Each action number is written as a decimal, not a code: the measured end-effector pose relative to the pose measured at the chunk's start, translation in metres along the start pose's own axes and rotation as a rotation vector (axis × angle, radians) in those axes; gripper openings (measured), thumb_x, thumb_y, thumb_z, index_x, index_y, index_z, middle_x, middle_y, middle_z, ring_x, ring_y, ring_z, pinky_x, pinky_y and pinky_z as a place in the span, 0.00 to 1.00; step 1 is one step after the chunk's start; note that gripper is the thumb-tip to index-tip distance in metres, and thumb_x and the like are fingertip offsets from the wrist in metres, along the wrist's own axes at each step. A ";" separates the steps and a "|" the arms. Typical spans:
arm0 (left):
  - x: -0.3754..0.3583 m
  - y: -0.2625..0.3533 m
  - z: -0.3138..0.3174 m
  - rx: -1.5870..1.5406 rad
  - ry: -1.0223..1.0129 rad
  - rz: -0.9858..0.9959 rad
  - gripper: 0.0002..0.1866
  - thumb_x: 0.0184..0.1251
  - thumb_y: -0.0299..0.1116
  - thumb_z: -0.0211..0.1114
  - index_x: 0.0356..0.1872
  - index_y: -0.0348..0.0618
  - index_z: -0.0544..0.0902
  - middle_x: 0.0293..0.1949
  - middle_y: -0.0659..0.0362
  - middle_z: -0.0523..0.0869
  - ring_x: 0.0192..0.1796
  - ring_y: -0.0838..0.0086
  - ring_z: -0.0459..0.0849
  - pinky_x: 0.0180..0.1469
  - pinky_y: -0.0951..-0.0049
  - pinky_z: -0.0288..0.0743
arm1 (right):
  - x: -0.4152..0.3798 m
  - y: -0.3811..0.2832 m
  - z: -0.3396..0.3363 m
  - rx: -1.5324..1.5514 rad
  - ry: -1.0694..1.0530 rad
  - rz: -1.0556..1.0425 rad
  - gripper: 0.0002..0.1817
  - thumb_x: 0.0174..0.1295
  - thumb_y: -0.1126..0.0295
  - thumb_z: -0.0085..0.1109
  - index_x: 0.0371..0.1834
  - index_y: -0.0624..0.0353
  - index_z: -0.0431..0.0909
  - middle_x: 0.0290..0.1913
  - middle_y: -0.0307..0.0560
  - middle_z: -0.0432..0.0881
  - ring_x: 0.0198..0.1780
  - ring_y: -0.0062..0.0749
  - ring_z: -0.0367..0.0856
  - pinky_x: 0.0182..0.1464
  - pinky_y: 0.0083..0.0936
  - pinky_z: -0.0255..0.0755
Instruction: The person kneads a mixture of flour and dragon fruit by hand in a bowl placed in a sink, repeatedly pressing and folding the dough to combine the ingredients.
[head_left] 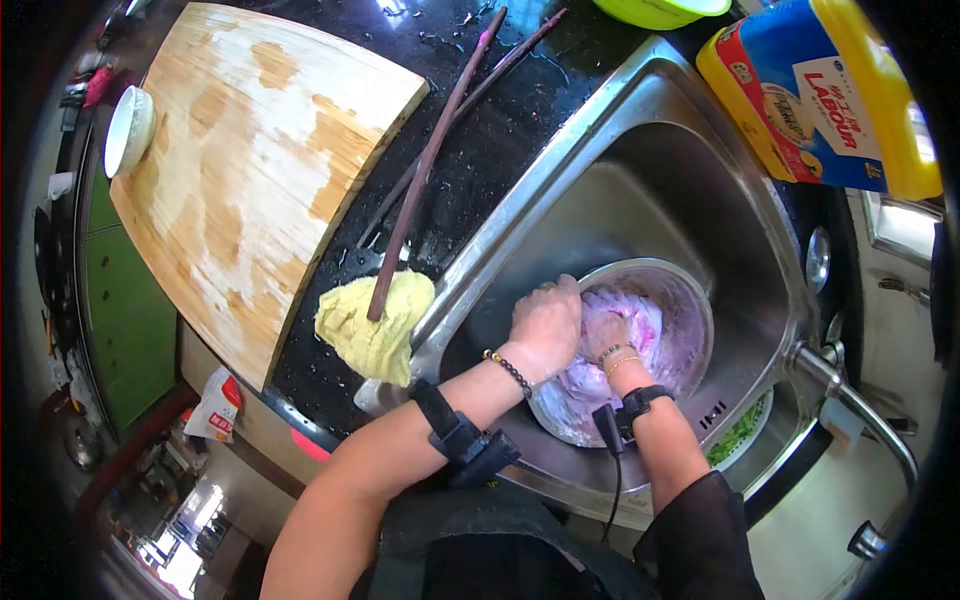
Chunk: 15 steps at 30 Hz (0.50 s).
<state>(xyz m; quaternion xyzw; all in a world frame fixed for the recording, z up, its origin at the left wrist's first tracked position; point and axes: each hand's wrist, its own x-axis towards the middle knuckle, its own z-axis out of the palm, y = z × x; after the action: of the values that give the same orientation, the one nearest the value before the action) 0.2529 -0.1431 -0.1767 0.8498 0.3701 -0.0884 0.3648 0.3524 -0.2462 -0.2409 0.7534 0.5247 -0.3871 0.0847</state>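
A round metal bowl [697, 330] sits in the steel sink [640, 190], with a wet pink and whitish mass [643, 312] inside it. My left hand [547, 325] is closed at the bowl's left rim, its fingers curled; whether it grips the rim or something else cannot be made out. Inside the bowl, my right hand [607, 332] is pressed into the pink mass, and its fingers are hidden there.
Left of the sink lie a yellow cloth [385, 320], two dark sticks [430, 160] and a wooden board [250, 150] with a white bowl [130, 130]. A yellow jug [820, 100] stands behind the sink. The faucet [850, 395] and a basin of greens [740, 435] are at right.
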 end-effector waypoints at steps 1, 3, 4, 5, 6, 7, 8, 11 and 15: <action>0.000 0.002 -0.001 -0.005 0.015 0.004 0.09 0.47 0.25 0.55 0.30 0.34 0.69 0.25 0.44 0.79 0.29 0.54 0.81 0.32 0.61 0.77 | 0.001 0.002 0.002 -0.013 0.009 -0.002 0.14 0.49 0.60 0.48 0.39 0.47 0.75 0.40 0.49 0.76 0.50 0.42 0.69 0.54 0.40 0.58; -0.001 0.001 -0.005 -0.011 -0.017 0.036 0.09 0.47 0.26 0.55 0.31 0.33 0.69 0.26 0.43 0.80 0.31 0.54 0.81 0.33 0.62 0.76 | 0.000 -0.001 0.003 0.051 -0.013 0.089 0.11 0.48 0.62 0.49 0.34 0.49 0.77 0.39 0.49 0.77 0.47 0.44 0.71 0.52 0.39 0.61; -0.001 0.000 -0.006 -0.012 -0.008 0.040 0.09 0.47 0.26 0.55 0.31 0.33 0.69 0.26 0.43 0.80 0.31 0.54 0.81 0.33 0.62 0.76 | -0.008 -0.004 0.002 0.157 0.410 -0.099 0.10 0.51 0.62 0.50 0.31 0.54 0.77 0.36 0.48 0.78 0.40 0.41 0.76 0.45 0.35 0.66; 0.000 0.000 -0.006 0.005 -0.028 0.032 0.10 0.47 0.26 0.56 0.31 0.33 0.69 0.27 0.43 0.80 0.32 0.54 0.81 0.34 0.62 0.76 | -0.017 -0.009 -0.003 0.150 0.413 -0.098 0.10 0.51 0.62 0.50 0.31 0.54 0.77 0.36 0.48 0.78 0.40 0.41 0.76 0.45 0.35 0.66; -0.001 0.000 -0.005 0.018 -0.052 0.025 0.10 0.47 0.27 0.56 0.31 0.33 0.70 0.27 0.43 0.80 0.33 0.54 0.81 0.35 0.62 0.76 | -0.029 -0.015 -0.012 0.453 0.530 -0.112 0.12 0.52 0.60 0.51 0.30 0.56 0.76 0.34 0.47 0.78 0.38 0.39 0.77 0.42 0.34 0.67; -0.001 0.001 -0.004 0.009 -0.052 0.032 0.10 0.47 0.27 0.56 0.31 0.33 0.70 0.27 0.43 0.80 0.33 0.54 0.81 0.35 0.62 0.76 | -0.041 -0.018 -0.019 0.756 0.644 -0.125 0.13 0.53 0.59 0.51 0.29 0.58 0.76 0.32 0.46 0.78 0.36 0.36 0.77 0.38 0.32 0.69; -0.001 0.000 -0.005 0.037 -0.076 0.037 0.09 0.49 0.27 0.54 0.32 0.34 0.71 0.28 0.44 0.80 0.34 0.56 0.82 0.36 0.63 0.76 | -0.051 -0.017 -0.022 0.870 0.710 -0.128 0.17 0.57 0.54 0.49 0.26 0.59 0.74 0.31 0.45 0.78 0.34 0.31 0.77 0.33 0.27 0.71; -0.001 0.002 -0.007 0.068 -0.095 0.041 0.08 0.53 0.27 0.51 0.34 0.35 0.73 0.30 0.46 0.81 0.36 0.59 0.82 0.38 0.65 0.76 | -0.088 -0.006 -0.035 2.147 -0.119 0.206 0.19 0.61 0.53 0.44 0.26 0.58 0.73 0.31 0.44 0.75 0.29 0.32 0.74 0.25 0.26 0.69; -0.001 0.000 -0.003 0.052 -0.079 0.014 0.09 0.53 0.27 0.51 0.34 0.35 0.73 0.30 0.46 0.81 0.36 0.59 0.82 0.39 0.65 0.76 | -0.081 0.023 -0.007 2.198 -0.155 0.374 0.19 0.63 0.50 0.40 0.24 0.52 0.71 0.21 0.42 0.76 0.20 0.28 0.75 0.18 0.19 0.69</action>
<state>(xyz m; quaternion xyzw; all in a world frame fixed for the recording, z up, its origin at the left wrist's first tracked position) 0.2518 -0.1410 -0.1743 0.8574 0.3472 -0.1289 0.3574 0.3632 -0.3111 -0.1885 0.4597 -0.2311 -0.6678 -0.5379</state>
